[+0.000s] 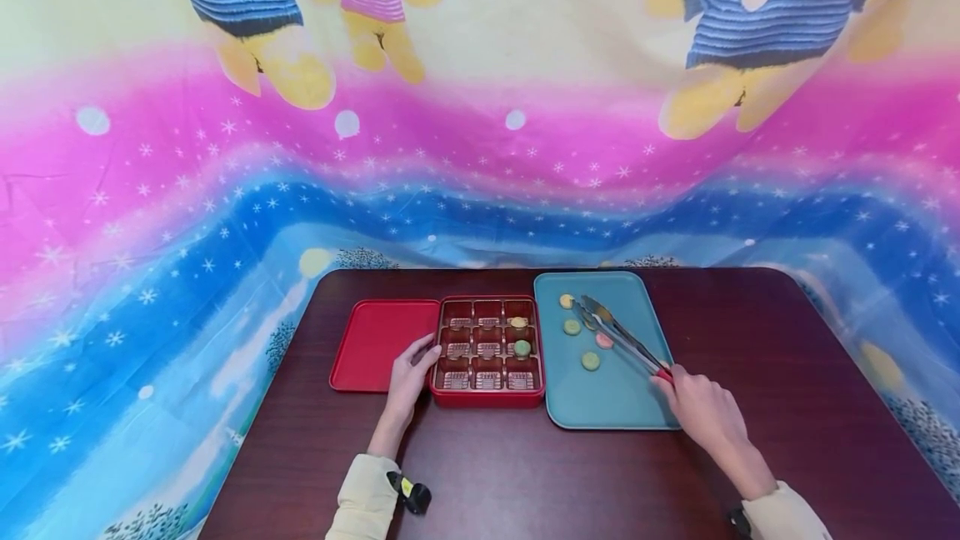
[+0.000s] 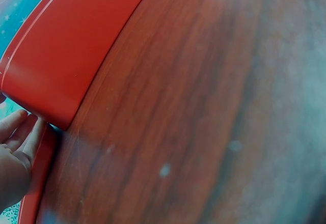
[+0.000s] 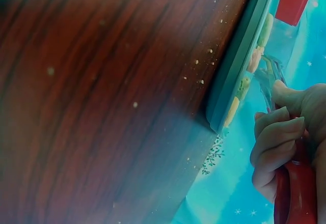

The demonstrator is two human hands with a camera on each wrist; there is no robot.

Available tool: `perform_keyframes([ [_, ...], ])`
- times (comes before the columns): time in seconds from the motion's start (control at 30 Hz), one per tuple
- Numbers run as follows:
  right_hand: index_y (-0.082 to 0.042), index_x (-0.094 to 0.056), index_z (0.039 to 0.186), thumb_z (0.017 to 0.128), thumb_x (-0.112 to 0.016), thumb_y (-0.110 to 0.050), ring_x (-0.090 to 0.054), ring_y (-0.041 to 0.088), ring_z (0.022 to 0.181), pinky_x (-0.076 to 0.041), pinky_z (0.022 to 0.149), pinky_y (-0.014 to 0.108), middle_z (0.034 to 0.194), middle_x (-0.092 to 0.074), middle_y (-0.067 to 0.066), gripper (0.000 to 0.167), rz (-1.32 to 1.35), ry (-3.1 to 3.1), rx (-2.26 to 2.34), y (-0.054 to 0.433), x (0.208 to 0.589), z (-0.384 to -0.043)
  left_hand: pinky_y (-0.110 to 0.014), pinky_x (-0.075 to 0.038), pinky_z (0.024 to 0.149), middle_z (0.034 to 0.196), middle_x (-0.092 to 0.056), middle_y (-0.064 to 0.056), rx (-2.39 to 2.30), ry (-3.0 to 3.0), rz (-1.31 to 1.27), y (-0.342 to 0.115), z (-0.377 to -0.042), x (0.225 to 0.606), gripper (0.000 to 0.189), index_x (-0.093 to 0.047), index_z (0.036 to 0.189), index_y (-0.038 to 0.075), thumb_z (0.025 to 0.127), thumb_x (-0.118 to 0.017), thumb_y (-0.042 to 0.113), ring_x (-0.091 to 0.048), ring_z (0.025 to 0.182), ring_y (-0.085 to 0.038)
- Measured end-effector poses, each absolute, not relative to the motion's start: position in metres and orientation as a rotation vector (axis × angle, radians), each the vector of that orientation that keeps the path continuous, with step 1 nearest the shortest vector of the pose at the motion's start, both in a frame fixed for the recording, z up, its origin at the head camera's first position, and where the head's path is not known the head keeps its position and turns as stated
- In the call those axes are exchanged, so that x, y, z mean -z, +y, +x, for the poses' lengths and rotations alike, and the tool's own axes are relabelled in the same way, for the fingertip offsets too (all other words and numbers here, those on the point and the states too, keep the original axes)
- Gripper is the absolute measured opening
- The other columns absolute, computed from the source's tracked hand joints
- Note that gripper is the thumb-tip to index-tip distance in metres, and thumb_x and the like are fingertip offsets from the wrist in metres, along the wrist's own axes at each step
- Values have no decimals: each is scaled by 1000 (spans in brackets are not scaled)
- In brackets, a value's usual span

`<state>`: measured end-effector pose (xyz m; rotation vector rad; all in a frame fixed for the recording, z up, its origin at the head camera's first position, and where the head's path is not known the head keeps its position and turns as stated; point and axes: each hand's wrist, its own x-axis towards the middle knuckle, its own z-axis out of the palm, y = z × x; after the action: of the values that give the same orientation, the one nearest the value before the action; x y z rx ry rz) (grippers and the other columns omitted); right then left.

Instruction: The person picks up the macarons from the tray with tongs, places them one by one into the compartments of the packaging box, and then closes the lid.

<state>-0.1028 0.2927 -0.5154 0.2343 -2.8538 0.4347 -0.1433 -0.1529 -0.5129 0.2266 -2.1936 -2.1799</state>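
Note:
My right hand (image 1: 708,411) grips a pair of food tongs (image 1: 637,346) by the red handles. The tong tips hang apart over the blue-green tray (image 1: 622,402), near a pale yellow cookie (image 1: 567,301), a green cookie (image 1: 572,327) and a pink cookie (image 1: 604,342). Another green cookie (image 1: 590,362) lies closer to the front. My left hand (image 1: 408,375) touches the left side of a red box (image 1: 487,399) with its fingers extended, as the left wrist view also shows. Inside the divided insert, a yellow cookie (image 1: 518,322) and a green cookie (image 1: 522,348) occupy right-column compartments.
A flat red lid (image 1: 375,348) lies left of the box, partly behind my left hand. The tray stands close against the box's right side. Dark wooden table (image 1: 480,473) extends around them, with a printed cloth (image 1: 480,148) hanging behind.

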Motion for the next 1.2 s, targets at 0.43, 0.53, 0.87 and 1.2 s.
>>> perform_keyframes([
  [0.43, -5, -52, 79, 96, -75, -23, -31, 14, 42, -28, 40, 31, 54, -33, -1, 34, 224, -2868, -447, 291, 517, -104, -21, -52, 88, 136, -60, -32, 2179, -2195, 224, -152, -143, 513, 43, -57, 140, -11, 101, -64, 7, -61, 121, -30],
  [0.53, -5, -53, 79, 96, -76, -23, -31, 14, 42, -28, 40, 31, 54, -33, -1, 33, 219, -2868, -454, 290, 517, -104, -23, -52, 89, 136, -60, -31, 2177, -2201, 221, -152, -142, 511, 43, -57, 140, -10, 102, -64, 7, -60, 122, -31],
  [0.87, -5, -52, 80, 96, -75, -22, -33, 16, 43, -30, 41, 33, 55, -34, 0, 33, 195, -2888, -474, 289, 520, -104, -22, -52, 88, 137, -59, -32, 2156, -2227, 232, -154, -145, 516, 43, -56, 140, -11, 102, -63, 7, -60, 121, -31],
  [1.2, -4, -55, 80, 96, -75, -23, -34, 16, 43, -30, 41, 33, 54, -34, 0, 32, 196, -2884, -465, 289, 522, -103, -29, -52, 95, 141, -58, -28, 2157, -2195, 251, -158, -158, 550, 47, -57, 143, -6, 103, -66, 17, -58, 126, -31],
])
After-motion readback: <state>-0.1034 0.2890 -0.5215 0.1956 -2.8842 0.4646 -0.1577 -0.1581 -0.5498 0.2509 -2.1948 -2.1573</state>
